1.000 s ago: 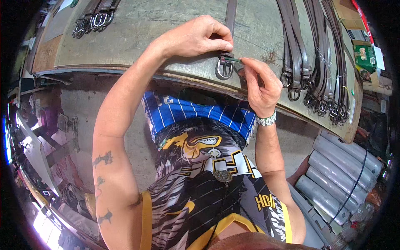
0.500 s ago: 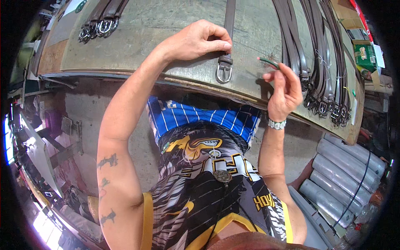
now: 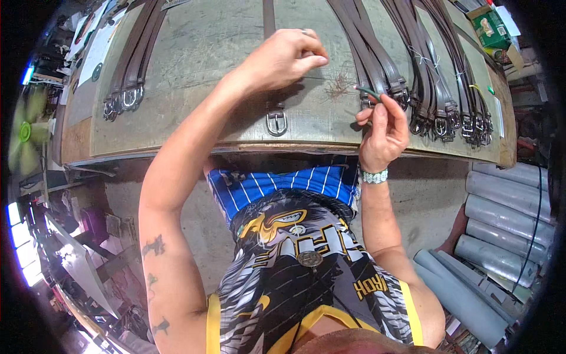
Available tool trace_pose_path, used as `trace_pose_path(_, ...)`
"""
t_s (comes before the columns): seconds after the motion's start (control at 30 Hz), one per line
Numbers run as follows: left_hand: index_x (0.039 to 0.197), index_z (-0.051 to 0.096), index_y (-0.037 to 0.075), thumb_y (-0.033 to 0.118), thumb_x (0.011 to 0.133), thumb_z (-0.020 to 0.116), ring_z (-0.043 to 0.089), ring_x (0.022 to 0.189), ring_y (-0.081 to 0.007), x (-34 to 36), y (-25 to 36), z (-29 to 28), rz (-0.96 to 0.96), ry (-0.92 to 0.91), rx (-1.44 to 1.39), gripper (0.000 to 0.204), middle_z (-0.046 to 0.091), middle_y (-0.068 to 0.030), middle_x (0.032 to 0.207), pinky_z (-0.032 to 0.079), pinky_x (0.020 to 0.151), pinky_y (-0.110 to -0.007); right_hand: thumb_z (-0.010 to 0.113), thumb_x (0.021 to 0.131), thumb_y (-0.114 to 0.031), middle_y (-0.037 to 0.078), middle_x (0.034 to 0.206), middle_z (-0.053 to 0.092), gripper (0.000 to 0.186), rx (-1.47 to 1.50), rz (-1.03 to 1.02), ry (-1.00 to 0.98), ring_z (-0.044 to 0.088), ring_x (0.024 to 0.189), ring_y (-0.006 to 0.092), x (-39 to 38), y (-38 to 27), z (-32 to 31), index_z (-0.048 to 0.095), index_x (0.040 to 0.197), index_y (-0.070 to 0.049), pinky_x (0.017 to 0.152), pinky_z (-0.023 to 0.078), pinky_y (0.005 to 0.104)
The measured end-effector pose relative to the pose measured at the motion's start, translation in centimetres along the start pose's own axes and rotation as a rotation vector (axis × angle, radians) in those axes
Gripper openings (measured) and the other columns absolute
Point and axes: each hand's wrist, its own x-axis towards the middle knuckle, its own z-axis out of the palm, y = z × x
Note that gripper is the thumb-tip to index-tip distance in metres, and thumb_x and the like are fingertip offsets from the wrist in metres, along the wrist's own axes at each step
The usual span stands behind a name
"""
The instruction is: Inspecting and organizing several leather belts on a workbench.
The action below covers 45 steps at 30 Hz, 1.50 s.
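My left hand (image 3: pixel 292 56) is loosely curled over the table, thumb and forefinger apart with nothing visible between them, above a single dark brown belt (image 3: pixel 269 17). The belt's silver buckle (image 3: pixel 277 121) lies near the table's front edge, below my hand. My right hand (image 3: pixel 383 133) pinches a thin dark green tool (image 3: pixel 368 91) with a pale tip, held up in front of a group of belts (image 3: pixel 362 47) with metal buckles. A small heap of thin brown bits (image 3: pixel 339 85) lies on the worn table (image 3: pixel 212 35) between my hands.
Belt bundles lie at the left (image 3: pixel 130 71) and right (image 3: pixel 439 82), some tied with white string. A green fan (image 3: pixel 25 131) stands beyond the table's left end. A green box (image 3: pixel 492 26) is at the upper right; grey rolls (image 3: pixel 501 212) lie at the lower right.
My right hand has drawn the green tool away from the buckle, rightward and up. My left fingers have loosened from the belt. The view has shifted, showing more of the left side.
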Motion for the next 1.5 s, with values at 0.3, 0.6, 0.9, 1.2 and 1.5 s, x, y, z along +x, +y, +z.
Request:
trace_pose_path(0.3, 0.109, 0.069, 0.001, 0.014, 0.091, 0.071, 0.065, 0.091, -0.0274, 2.7, -3.2, -1.4, 0.139, -0.116, 0.302, 0.022, 0.066, -0.0139, 0.106, 0.053, 0.085, -0.039, 0.060, 0.100, 0.002, 0.012, 0.098, 0.070, 0.023, -0.006, -0.055, -0.038, 0.068, 0.074, 0.0135, -0.4, 0.2, 0.7, 0.064, 0.122, 0.004, 0.063, 0.054, 0.0231)
trace_pose_path(0.6, 0.110, 0.071, 0.003, 0.005, 0.090, 0.064, 0.062, 0.092, -0.0259, -4.6, 2.5, -5.0, -0.145, -0.454, 0.136, 0.022, 0.062, -0.0116, 0.099, 0.051, 0.080, -0.037, 0.061, 0.099, 0.002, 0.011, 0.099, 0.070, 0.024, 0.001, -0.039, -0.085, 0.067, 0.075, 0.0126, -0.3, 0.3, 0.0, 0.064, 0.123, 0.005, 0.064, 0.054, 0.0227)
trace_pose_path(0.9, 0.100, 0.074, 0.007, 0.011, 0.083, 0.074, 0.062, 0.101, -0.0309, -5.0, 3.4, -3.3, -0.049, -0.508, 0.369, 0.018, 0.061, -0.0099, 0.100, 0.050, 0.088, -0.041, 0.060, 0.100, 0.001, 0.012, 0.102, 0.071, 0.024, 0.027, -0.024, -0.079, 0.067, 0.075, 0.0123, -0.4, 0.5, 0.2, 0.064, 0.123, 0.005, 0.065, 0.053, 0.0220)
trace_pose_path(1.2, 0.089, 0.073, 0.004, 0.009, 0.082, 0.076, 0.062, 0.092, -0.0280, -4.7, 2.0, -3.1, 0.075, -0.530, 0.233, 0.010, 0.060, -0.0086, 0.087, 0.049, 0.078, -0.041, 0.060, 0.100, 0.000, 0.014, 0.101, 0.072, 0.023, -0.010, -0.041, -0.059, 0.068, 0.073, 0.0126, -0.2, 0.2, 0.4, 0.064, 0.123, 0.005, 0.063, 0.053, 0.0224)
trace_pose_path(1.5, 0.093, 0.073, 0.003, 0.011, 0.086, 0.075, 0.060, 0.079, -0.0229, -7.7, -0.3, -2.1, 0.090, -0.219, 0.006, 0.011, 0.057, -0.0065, 0.082, 0.048, 0.072, -0.037, 0.060, 0.100, 0.000, 0.013, 0.098, 0.072, 0.022, -0.049, -0.037, -0.080, 0.067, 0.072, 0.0115, 0.0, 0.0, 0.7, 0.064, 0.121, 0.004, 0.062, 0.053, 0.0222)
